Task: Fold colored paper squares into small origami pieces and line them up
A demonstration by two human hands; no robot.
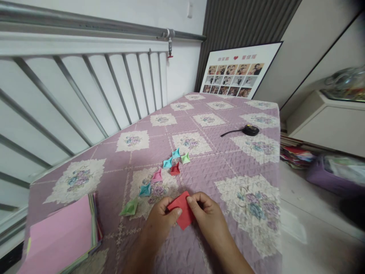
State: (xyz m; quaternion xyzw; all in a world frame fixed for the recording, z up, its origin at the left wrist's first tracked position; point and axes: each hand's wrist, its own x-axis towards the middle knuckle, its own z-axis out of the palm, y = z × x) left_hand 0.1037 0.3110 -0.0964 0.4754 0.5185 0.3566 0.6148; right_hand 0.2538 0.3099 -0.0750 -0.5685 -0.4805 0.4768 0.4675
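Nearest us, both hands share one red paper (186, 220) above the patterned cloth (211, 179). Left hand (160, 216): thumb flat on the paper's face, the other fingers tucked behind, pinching its left side. Right hand (204, 208): thumb and curled forefinger pinch the upper right edge. We can't tell what the fingers underneath are doing. The red paper looks folded down to a small flat shape with one corner pointing toward us; we see no raised points on it, so we'd call it partway. Layers inside: can't tell.

At near left, the paper stack (58, 234), pink sheet on top and other colours along the side, lies flat, so we count those sheets as unworked.

Just past the hands, a loose slanting line of shaped pieces, seven by our count, which we judge done: green piece (129, 207), teal piece (145, 189), pink piece (157, 175), small red piece (175, 169), light blue piece (167, 163), pale green piece (185, 158), and blue piece (176, 153) farthest. All have peaked corners; the red paper would make eight.

Farther right, a black tape measure (251, 130) lies on the cloth, untouched. Beyond, a photo board (231, 78) leans at the far end.
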